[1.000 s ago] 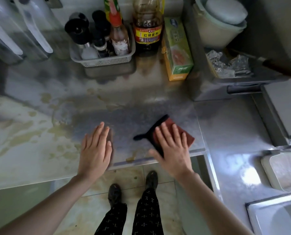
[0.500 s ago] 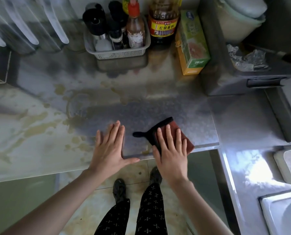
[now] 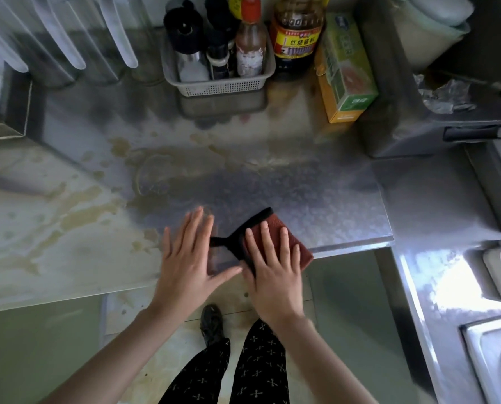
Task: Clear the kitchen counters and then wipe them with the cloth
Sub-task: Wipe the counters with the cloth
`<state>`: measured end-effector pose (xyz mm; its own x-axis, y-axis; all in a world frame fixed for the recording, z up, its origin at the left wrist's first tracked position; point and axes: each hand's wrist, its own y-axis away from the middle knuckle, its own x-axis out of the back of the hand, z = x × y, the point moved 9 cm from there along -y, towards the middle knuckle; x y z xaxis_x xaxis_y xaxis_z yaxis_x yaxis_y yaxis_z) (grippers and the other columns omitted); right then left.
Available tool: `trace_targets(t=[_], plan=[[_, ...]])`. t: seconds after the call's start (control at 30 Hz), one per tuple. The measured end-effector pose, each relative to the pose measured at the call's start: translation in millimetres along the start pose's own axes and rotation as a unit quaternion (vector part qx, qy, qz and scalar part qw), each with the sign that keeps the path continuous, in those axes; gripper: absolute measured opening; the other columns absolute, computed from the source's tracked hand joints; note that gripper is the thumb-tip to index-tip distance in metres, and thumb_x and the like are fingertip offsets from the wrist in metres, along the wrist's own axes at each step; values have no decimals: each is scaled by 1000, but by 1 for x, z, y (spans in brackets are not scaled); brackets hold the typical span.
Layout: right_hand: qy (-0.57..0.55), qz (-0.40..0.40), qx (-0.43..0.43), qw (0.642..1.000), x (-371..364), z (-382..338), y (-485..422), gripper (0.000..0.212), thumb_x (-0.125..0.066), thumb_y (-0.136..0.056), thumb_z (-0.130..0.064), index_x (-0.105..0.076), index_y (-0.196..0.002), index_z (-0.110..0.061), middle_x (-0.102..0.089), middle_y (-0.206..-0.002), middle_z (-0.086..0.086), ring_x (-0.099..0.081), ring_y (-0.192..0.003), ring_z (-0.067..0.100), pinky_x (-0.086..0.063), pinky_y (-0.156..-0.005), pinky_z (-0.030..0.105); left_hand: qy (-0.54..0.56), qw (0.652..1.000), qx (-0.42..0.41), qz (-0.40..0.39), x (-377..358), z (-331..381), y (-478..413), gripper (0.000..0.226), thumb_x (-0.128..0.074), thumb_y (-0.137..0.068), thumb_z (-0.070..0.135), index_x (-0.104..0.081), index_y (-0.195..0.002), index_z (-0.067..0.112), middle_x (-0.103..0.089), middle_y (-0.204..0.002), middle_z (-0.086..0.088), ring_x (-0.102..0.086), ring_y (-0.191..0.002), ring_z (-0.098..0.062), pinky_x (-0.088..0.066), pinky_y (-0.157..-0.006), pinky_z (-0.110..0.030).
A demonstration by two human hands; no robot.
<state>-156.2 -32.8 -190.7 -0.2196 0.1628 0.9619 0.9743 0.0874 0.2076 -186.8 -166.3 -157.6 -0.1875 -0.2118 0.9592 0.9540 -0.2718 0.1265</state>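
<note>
A dark red cloth with a black edge lies on the steel counter near its front edge. My right hand presses flat on the cloth, fingers straight and spread. My left hand lies flat on the counter just left of the cloth, fingers straight, its thumb stretched toward my right hand. Brownish stains cover the counter's left and middle part.
At the back stand a grey basket of bottles, a large sauce bottle and a green-yellow box. A steel appliance blocks the back right. A sink sits front right. A rack fills the back left.
My left hand has slid right until it is beside the cloth. My right hand has stayed flat on the cloth, which has shifted slightly left along the front edge. The view has tilted.
</note>
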Motion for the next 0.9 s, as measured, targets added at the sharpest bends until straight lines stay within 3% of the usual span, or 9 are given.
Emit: trace_targets(t=[0.07, 0.17, 0.27, 0.4, 0.5, 0.63, 0.7, 0.83, 0.9], plan=[[19, 7, 8, 1000, 7, 21, -13, 56, -26, -95, -54, -19, -147, -34, -16, -154, -3, -10, -142, 32, -10, -111, 53, 16, 999, 42, 17, 5, -27, 13, 89, -33, -80, 71, -30, -140, 5, -24, -151, -14, -22, -139, -27, -16, -110, -53], [-25, -1, -98, 995, 17, 62, -43, 57, -20, -95, -55, -1, -147, -38, 4, -157, -7, 9, -144, 31, 9, -113, 48, 32, 991, 121, 45, 10, -71, 28, 72, -29, -88, 59, -32, -138, 7, -25, -151, -14, -21, -140, -29, -17, -112, -54], [-83, 13, -203, 976, 16, 50, -51, 58, -21, -97, -50, 1, -148, -34, 7, -158, -2, 13, -143, 31, 7, -114, 51, 24, 984, 161, 74, 14, -98, 30, 65, -32, -89, 52, -34, -137, 7, -27, -149, -16, -22, -139, -32, -15, -111, -53], [-49, 13, -108, 993, 5, -7, -39, 58, -16, -95, -53, -4, -148, -33, -3, -158, 1, 5, -144, 34, 2, -114, 52, 30, 962, 231, 140, 22, -129, 23, 52, -30, -93, 36, -42, -131, 4, -38, -143, -16, -31, -134, -33, -22, -108, -52], [-5, 10, -67, 998, 7, 12, -47, 58, -18, -95, -56, -2, -148, -37, -3, -158, -3, 4, -144, 32, 3, -114, 50, 31, 962, 244, 119, 12, -139, 15, 54, -25, -93, 34, -40, -134, 4, -36, -146, -15, -30, -135, -32, -20, -108, -51], [-55, 23, -191, 980, 19, 57, -68, 58, -20, -96, -53, 0, -148, -36, 5, -158, -3, 11, -144, 29, 5, -116, 50, 10, 963, 243, 118, 7, -141, 15, 51, -26, -92, 30, -41, -134, 5, -37, -146, -13, -32, -134, -31, -21, -106, -50], [-83, 37, -232, 968, 18, 45, -69, 58, -19, -96, -50, 2, -148, -34, 7, -158, -2, 13, -143, 30, 6, -115, 51, 9, 962, 246, 119, 7, -142, 14, 52, -27, -91, 29, -42, -134, 5, -38, -146, -13, -32, -134, -30, -20, -106, -49], [-42, 20, -91, 995, 0, -35, -47, 57, -16, -95, -52, -5, -148, -33, -4, -158, 1, 3, -144, 36, 2, -113, 52, 13, 963, 247, 108, 6, -142, 14, 53, -27, -90, 30, -40, -136, 7, -34, -148, -11, -28, -136, -28, -17, -108, -47], [-23, 7, -35, 999, -2, -41, -42, 56, -19, -95, -52, -11, -148, -34, -11, -157, 0, -4, -143, 36, -2, -113, 52, 14, 963, 247, 104, 5, -142, 14, 53, -26, -90, 30, -39, -137, 7, -33, -149, -10, -26, -137, -27, -15, -109, -46]])
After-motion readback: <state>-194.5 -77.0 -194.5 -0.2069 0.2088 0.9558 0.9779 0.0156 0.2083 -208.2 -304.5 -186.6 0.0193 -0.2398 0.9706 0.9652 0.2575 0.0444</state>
